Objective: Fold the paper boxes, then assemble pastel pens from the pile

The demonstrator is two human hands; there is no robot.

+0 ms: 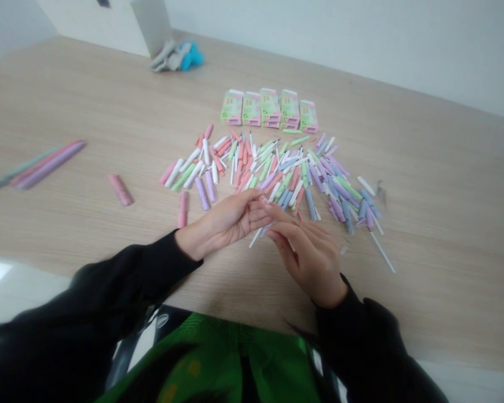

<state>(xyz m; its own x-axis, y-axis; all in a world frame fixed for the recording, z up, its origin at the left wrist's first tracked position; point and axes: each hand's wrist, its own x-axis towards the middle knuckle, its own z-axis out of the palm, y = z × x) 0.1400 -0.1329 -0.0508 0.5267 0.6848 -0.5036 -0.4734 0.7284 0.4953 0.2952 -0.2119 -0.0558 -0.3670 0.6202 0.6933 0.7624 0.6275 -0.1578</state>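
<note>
In the head view my left hand (235, 219) and my right hand (308, 249) meet at the fingertips above the near side of a heap of pastel pen parts (273, 168). The left palm is turned partly up, its thumb and fingers closed together. My right thumb and fingers pinch beside them. Whatever lies between the fingertips is too small and blurred to make out. Below the fingers a thin white stick (255, 238) pokes out; I cannot tell whether it is held or lies on the table. A pink pen cap or barrel (183, 209) lies near my left wrist.
Behind the heap stand several small green-and-pink boxes (270, 106). Long pastel rods (46, 165) and a pink piece (120, 189) lie at left. Grey and blue gloves (178, 56) rest by a white box (151, 25). A white stick (382, 252) lies at right.
</note>
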